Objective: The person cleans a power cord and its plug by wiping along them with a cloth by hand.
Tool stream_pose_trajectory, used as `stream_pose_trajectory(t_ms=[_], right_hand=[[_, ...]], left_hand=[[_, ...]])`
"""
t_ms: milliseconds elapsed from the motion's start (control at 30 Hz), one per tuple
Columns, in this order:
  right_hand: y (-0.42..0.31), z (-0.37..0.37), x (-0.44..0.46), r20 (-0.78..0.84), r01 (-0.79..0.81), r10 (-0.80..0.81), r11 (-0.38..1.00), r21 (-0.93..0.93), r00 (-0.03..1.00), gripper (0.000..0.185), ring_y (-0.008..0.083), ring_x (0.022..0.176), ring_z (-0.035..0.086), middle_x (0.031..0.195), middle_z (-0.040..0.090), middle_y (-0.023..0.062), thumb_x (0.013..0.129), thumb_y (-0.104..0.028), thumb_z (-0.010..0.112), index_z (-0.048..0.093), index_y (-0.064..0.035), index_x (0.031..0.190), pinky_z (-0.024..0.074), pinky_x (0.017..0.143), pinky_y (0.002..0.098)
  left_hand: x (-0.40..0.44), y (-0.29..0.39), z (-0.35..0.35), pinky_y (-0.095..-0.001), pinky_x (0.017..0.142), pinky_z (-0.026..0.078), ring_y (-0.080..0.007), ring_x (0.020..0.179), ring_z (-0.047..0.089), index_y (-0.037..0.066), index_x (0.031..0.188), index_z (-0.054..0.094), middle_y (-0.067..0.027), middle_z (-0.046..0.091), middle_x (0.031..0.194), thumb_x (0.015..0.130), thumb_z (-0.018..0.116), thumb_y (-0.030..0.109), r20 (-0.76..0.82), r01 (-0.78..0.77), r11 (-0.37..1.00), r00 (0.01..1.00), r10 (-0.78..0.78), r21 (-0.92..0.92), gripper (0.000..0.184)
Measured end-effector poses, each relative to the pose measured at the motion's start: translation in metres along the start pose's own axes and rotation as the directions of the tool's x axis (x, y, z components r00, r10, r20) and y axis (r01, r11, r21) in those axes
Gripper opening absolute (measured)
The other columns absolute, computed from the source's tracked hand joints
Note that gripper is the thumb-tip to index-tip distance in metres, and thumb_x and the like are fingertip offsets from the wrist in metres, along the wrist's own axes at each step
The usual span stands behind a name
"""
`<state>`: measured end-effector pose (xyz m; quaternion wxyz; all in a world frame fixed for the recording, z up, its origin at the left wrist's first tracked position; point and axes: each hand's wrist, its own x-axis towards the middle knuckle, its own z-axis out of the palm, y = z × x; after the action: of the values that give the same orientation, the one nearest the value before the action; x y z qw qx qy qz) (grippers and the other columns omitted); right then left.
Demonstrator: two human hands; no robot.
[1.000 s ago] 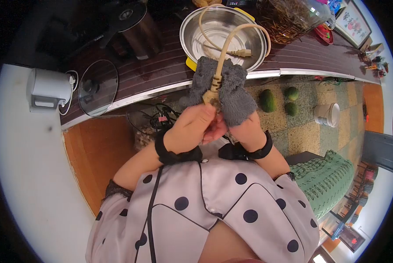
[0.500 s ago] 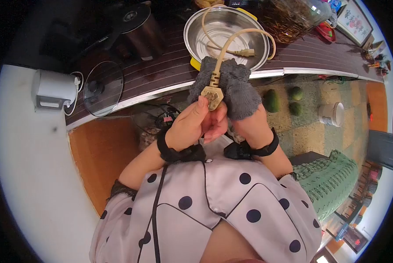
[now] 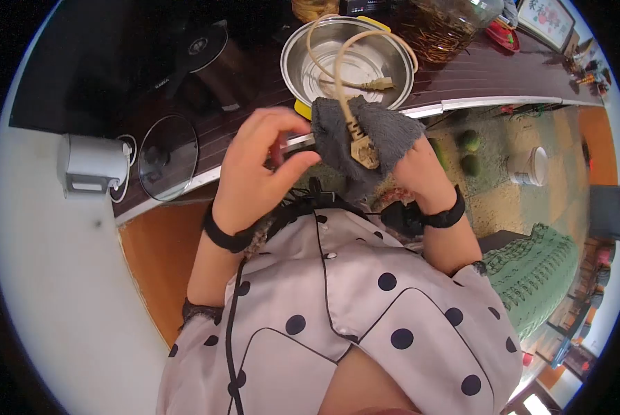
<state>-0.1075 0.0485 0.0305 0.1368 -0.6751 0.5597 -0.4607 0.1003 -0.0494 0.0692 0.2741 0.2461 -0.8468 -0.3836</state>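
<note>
A grey cloth (image 3: 398,131) is draped over my right hand (image 3: 420,173), whose fingers are mostly hidden in it. The pale power plug (image 3: 365,152) lies against the cloth, apparently gripped through it. From the plug a beige power cord (image 3: 341,69) loops up into the steel pot (image 3: 296,66), where its other connector (image 3: 377,84) rests. My left hand (image 3: 251,169) is just left of the cloth, thumb and fingers apart in a curve, with nothing between them. The pot has yellow handles and stands on the dark counter.
A glass lid (image 3: 185,149) leans at the counter's left edge, near a silver-white appliance (image 3: 92,162). Farther back stands a dark cylindrical vessel (image 3: 220,76). Round green melons (image 3: 469,142) and a white bucket (image 3: 529,166) are on the floor to the right.
My left hand has let go near the plug and moved left, opening. The cloth and plug have shifted slightly right and tilted with my right hand.
</note>
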Motion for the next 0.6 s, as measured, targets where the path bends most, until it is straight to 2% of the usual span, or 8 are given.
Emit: stream_pose_trajectory(t_ms=[67, 100, 200, 267, 400, 467, 533, 600], right_hand=[[0.0, -0.004, 0.006, 0.006, 0.167, -0.168, 0.978, -0.127, 0.986, 0.032, 0.0345, 0.098, 0.056, 0.108, 0.058, 0.0168, 0.077, -0.001, 0.051, 0.057, 0.0, 0.109, 0.0432, 0.09, 0.0389], [0.0, -0.005, 0.008, 0.057, 0.102, -0.104, 0.994, 0.05, 0.993, 0.034, 0.0327, 0.098, 0.057, 0.107, 0.059, 0.0161, 0.077, 0.0, 0.052, 0.057, 0.0002, 0.11, 0.0436, 0.089, 0.0381], [-0.005, -0.012, 0.011, 0.111, -0.046, 0.01, 0.943, 0.329, 0.994, 0.033, 0.0274, 0.096, 0.059, 0.107, 0.061, 0.0138, 0.079, 0.0, 0.052, 0.057, 0.0001, 0.111, 0.0447, 0.087, 0.0353], [-0.008, -0.019, 0.012, 0.156, -0.189, 0.124, 0.828, 0.529, 0.98, 0.028, 0.0203, 0.094, 0.06, 0.108, 0.062, 0.0107, 0.084, -0.002, 0.05, 0.058, -0.0002, 0.111, 0.046, 0.084, 0.0314], [-0.003, -0.033, 0.013, 0.129, -0.111, 0.068, 0.924, 0.365, 0.989, 0.026, 0.018, 0.091, 0.06, 0.107, 0.062, 0.0101, 0.087, -0.005, 0.048, 0.058, 0.0006, 0.11, 0.0474, 0.081, 0.0291], [0.0, -0.037, 0.011, 0.101, -0.361, 0.504, 0.449, 0.817, 0.857, 0.024, 0.0172, 0.089, 0.06, 0.103, 0.063, 0.0097, 0.089, -0.007, 0.046, 0.057, 0.0016, 0.109, 0.049, 0.077, 0.0281], [0.017, -0.037, 0.006, 0.04, -0.245, 0.525, 0.328, 0.912, 0.85, 0.023, 0.0169, 0.089, 0.061, 0.101, 0.062, 0.0087, 0.09, -0.009, 0.047, 0.056, 0.0016, 0.108, 0.0505, 0.075, 0.0283], [0.022, -0.04, 0.003, 0.101, -0.189, 0.643, 0.069, 0.98, 0.759, 0.031, 0.0209, 0.097, 0.059, 0.112, 0.058, 0.0113, 0.092, -0.015, 0.047, 0.05, 0.0029, 0.117, 0.0494, 0.083, 0.0314]], left_hand=[[0.018, 0.014, 0.002, -0.0309, 0.081, 0.042, -0.019, 0.089, 0.055, 0.005, 0.107, 0.056, -0.0083, 0.056, 0.103, 0.074, 0.069, 0.032, 0.013, -0.217, 0.954, 0.976, 0.219, 0.206, 0.044], [0.024, 0.02, 0.005, -0.0378, 0.093, 0.039, -0.0252, 0.101, 0.055, 0.006, 0.113, 0.055, -0.0109, 0.056, 0.111, 0.069, 0.071, 0.037, 0.057, -0.405, 0.826, 0.907, 0.417, 0.392, 0.057], [0.034, 0.019, 0.017, -0.0463, 0.104, 0.027, -0.0315, 0.113, 0.048, 0.006, 0.118, 0.054, -0.0146, 0.054, 0.117, 0.063, 0.069, 0.046, 0.151, -0.425, 0.83, 0.905, 0.398, 0.361, 0.069], [0.042, 0.02, 0.018, -0.0483, 0.104, 0.026, -0.0292, 0.101, 0.054, 0.006, 0.117, 0.054, -0.0128, 0.057, 0.106, 0.059, 0.069, 0.05, 0.153, -0.478, 0.787, 0.877, 0.456, 0.391, 0.075], [0.058, 0.008, 0.017, -0.0417, 0.091, 0.037, -0.0234, 0.075, 0.053, 0.011, 0.108, 0.06, -0.0046, 0.052, 0.07, 0.052, 0.077, 0.043, 0.167, -0.464, 0.823, 0.886, 0.433, 0.328, 0.067], [0.065, 0.007, 0.014, -0.0374, 0.081, 0.043, -0.0218, 0.067, 0.052, 0.01, 0.102, 0.063, -0.0035, 0.048, 0.063, 0.05, 0.079, 0.041, 0.139, -0.498, 0.813, 0.867, 0.479, 0.303, 0.063], [0.062, 0.013, 0.013, -0.0298, 0.057, 0.04, -0.0183, 0.058, 0.048, 0.009, 0.093, 0.066, -0.0029, 0.045, 0.059, 0.049, 0.082, 0.033, 0.039, -0.252, 0.946, 0.968, 0.249, 0.206, 0.052], [0.064, 0.009, 0.022, -0.0265, 0.049, 0.033, -0.0149, 0.052, 0.041, 0.009, 0.101, 0.066, -0.0032, 0.041, 0.059, 0.049, 0.083, 0.028, -0.004, -0.232, 0.966, 0.972, 0.234, 0.112, 0.058]])
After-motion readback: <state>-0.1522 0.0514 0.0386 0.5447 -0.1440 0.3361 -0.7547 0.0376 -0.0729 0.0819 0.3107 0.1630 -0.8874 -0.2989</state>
